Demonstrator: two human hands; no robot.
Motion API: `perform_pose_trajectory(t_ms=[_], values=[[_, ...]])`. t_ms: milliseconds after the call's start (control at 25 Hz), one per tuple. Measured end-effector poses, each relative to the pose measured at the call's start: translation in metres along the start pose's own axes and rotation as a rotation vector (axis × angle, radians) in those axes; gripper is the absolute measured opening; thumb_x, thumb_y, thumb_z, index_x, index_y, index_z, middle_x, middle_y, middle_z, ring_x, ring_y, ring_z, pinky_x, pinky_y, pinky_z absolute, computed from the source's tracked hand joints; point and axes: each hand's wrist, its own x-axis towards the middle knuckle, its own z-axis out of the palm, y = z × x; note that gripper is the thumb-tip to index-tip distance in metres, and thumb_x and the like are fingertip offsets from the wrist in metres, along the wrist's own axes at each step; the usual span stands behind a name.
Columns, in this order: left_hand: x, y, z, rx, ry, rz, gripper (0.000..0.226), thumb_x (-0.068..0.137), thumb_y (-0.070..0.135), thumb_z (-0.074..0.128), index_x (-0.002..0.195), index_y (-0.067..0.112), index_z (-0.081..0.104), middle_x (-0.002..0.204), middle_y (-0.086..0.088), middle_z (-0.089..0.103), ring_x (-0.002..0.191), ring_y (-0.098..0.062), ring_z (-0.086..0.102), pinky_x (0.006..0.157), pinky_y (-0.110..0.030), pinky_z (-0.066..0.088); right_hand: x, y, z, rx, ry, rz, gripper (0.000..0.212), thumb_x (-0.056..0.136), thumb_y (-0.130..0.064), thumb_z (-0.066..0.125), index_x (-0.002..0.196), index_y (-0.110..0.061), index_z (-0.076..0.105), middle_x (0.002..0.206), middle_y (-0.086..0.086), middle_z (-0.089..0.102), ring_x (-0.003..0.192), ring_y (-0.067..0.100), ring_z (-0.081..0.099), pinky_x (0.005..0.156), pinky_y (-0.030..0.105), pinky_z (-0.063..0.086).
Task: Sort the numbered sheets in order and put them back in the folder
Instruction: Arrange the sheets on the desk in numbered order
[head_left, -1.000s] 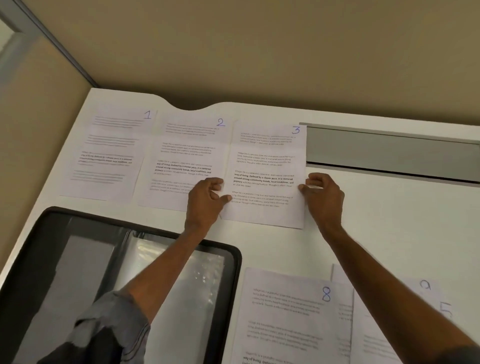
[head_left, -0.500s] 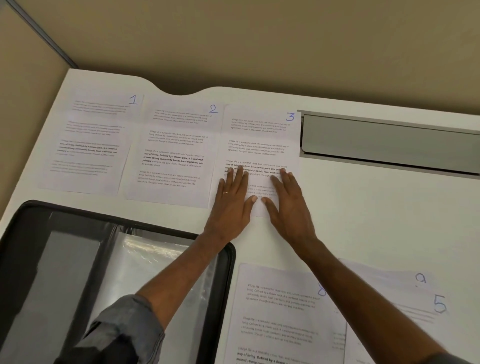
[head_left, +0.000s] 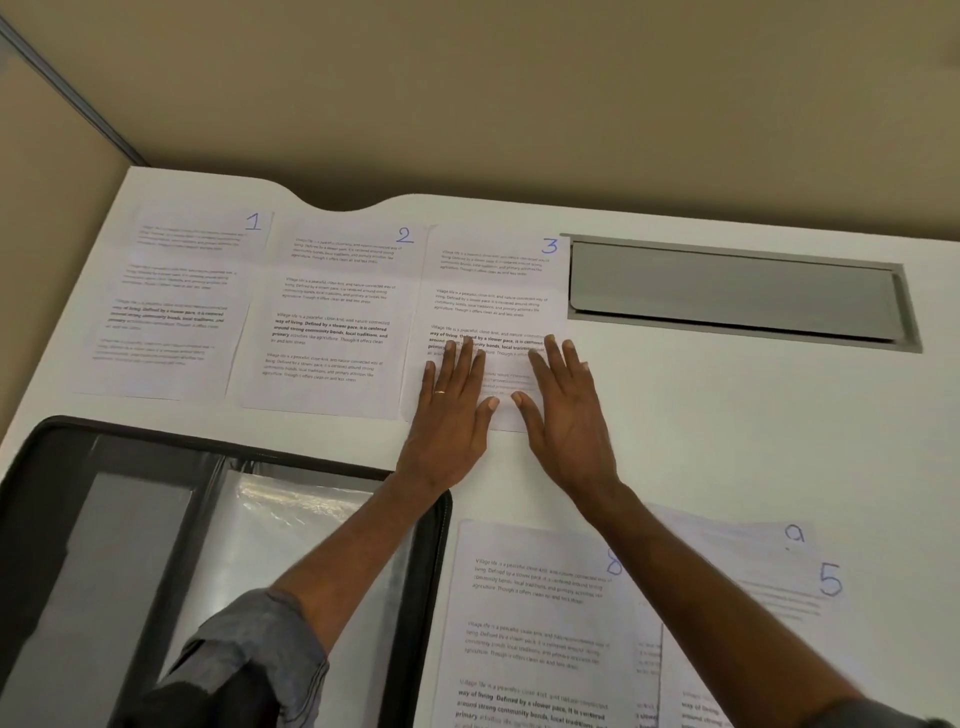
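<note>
Sheets numbered 1 (head_left: 171, 296), 2 (head_left: 332, 317) and 3 (head_left: 493, 280) lie side by side along the far edge of the white desk (head_left: 727, 415). My left hand (head_left: 452, 410) and my right hand (head_left: 566, 410) both lie flat, fingers straight, on the lower half of sheet 3. The open black folder (head_left: 426, 597) with clear plastic sleeves sits at the near left. Near right, a loose pile shows sheet 8 (head_left: 535, 623) on top, with sheet 9 (head_left: 753, 540) and sheet 5 (head_left: 810, 582) sticking out beneath.
A grey metal cable flap (head_left: 732, 293) is set into the desk just right of sheet 3. Beige partition walls (head_left: 467, 93) close off the desk at the back and left. Bare desk surface lies right of my hands.
A second ago both hands pinched sheet 3 by its side edges. They let go and moved onto the sheet, now pressing it flat with straight fingers.
</note>
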Motion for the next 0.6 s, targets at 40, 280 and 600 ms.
perform_pose_trajectory(t_ms=[40,280,600], values=[[-0.005,0.009,-0.002,0.004,0.022,0.014,0.068,0.108,0.045,0.035,0.163,0.012,0.012,0.171,-0.003,-0.002,0.157,-0.016,-0.015,0.125,-0.035,-0.018,-0.009,0.002,-0.005,-0.016,0.001,-0.004,0.068,0.105,-0.054,0.028,0.162,-0.018,0.022,0.170,0.000,0.008,0.157,0.017,-0.001,0.126,0.033,-0.006],[-0.074,0.075,-0.002,-0.037,-0.045,0.006,0.067,0.108,0.049,0.026,0.163,0.013,0.012,0.171,-0.002,-0.003,0.157,-0.017,-0.011,0.127,-0.039,-0.011,-0.077,0.025,-0.029,-0.076,0.008,0.018,0.060,0.109,-0.043,0.039,0.160,-0.014,0.028,0.170,0.005,0.015,0.157,0.021,0.004,0.128,0.040,0.004],[-0.177,0.164,0.009,-0.067,-0.117,0.105,0.063,0.111,0.040,0.032,0.163,0.013,0.010,0.171,-0.002,-0.005,0.157,-0.015,-0.013,0.128,-0.042,-0.007,-0.211,0.073,-0.059,-0.056,0.030,0.009,0.058,0.110,-0.038,0.035,0.161,-0.011,0.025,0.170,0.006,0.012,0.158,0.022,0.004,0.128,0.044,0.011]])
